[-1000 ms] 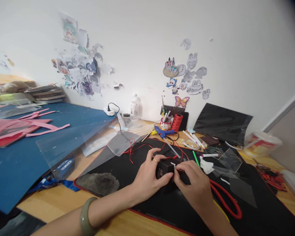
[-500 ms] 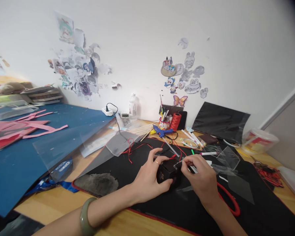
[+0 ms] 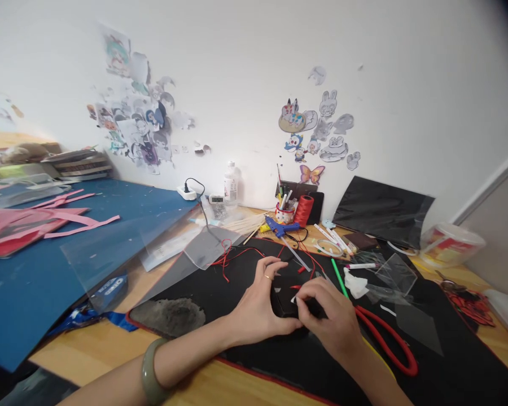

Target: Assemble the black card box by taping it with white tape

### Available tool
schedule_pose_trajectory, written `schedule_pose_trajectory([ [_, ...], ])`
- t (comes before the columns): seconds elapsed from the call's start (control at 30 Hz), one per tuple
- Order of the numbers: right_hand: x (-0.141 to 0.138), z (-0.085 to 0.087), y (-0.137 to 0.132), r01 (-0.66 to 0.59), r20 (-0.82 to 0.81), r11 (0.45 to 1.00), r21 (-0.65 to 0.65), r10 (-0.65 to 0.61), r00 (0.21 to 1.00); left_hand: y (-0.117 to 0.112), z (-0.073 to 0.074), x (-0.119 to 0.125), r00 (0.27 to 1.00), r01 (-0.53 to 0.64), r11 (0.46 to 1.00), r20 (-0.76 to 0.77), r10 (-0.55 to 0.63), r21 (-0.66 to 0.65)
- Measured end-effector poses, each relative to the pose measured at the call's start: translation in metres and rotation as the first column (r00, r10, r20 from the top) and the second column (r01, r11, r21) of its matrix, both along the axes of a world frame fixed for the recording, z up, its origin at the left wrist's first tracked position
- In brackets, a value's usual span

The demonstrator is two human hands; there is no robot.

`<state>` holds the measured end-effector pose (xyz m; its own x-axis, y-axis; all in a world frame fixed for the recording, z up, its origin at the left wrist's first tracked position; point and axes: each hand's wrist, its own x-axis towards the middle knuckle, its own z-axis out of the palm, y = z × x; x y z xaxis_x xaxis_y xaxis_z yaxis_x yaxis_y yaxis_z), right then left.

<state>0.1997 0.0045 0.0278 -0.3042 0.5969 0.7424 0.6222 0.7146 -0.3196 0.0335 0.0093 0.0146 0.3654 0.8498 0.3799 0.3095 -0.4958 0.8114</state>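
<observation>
My left hand curves round a small black box on the black mat, thumb at its near side and fingers at its far side. At the box's right side is my right hand, its thumb and forefinger pinched on a small whitish piece. What this piece is I cannot make out. A bit of red shows just above the pinch. Red-handled scissors lie beside my right wrist, partly hidden by it. A green stick and a crumpled white tissue lie beyond that hand.
A blue glue gun lies behind the box, with red cord around it. Clear plastic sheets spread to the right. A pen cup, a red thread spool and a bottle stand at the back.
My right hand has moved left and slightly down, onto the box's near right part. The green stick, tissue and more of the scissors now show. My left hand stays round the box.
</observation>
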Motion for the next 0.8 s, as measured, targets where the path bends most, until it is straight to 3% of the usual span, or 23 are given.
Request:
schedule_pose_trajectory([
  [0.23,0.007,0.0,0.006,0.121,-0.124,0.972,-0.2,-0.147,0.981,-0.002,-0.002,-0.003,0.981,0.192,0.973,-0.046,-0.187,0.129],
  [0.33,0.013,0.004,0.006,0.146,-0.163,0.962,-0.232,-0.187,0.969,-0.003,-0.001,-0.003,0.982,0.19,0.965,-0.044,-0.185,0.182],
  [0.4,0.016,0.008,0.004,0.099,-0.174,0.968,-0.232,-0.142,0.974,-0.002,-0.001,-0.003,0.989,0.145,0.971,-0.014,-0.145,0.191],
  [0.57,0.017,0.016,-0.001,-0.146,-0.069,0.958,-0.246,0.133,0.989,0.001,-0.002,-0.004,0.994,0.097,0.975,0.021,-0.103,0.202],
  [0.8,0.013,0.015,0.001,-0.152,-0.072,0.931,-0.331,0.135,0.988,0.0,-0.002,-0.004,0.991,0.13,0.959,-0.01,-0.132,0.251],
])
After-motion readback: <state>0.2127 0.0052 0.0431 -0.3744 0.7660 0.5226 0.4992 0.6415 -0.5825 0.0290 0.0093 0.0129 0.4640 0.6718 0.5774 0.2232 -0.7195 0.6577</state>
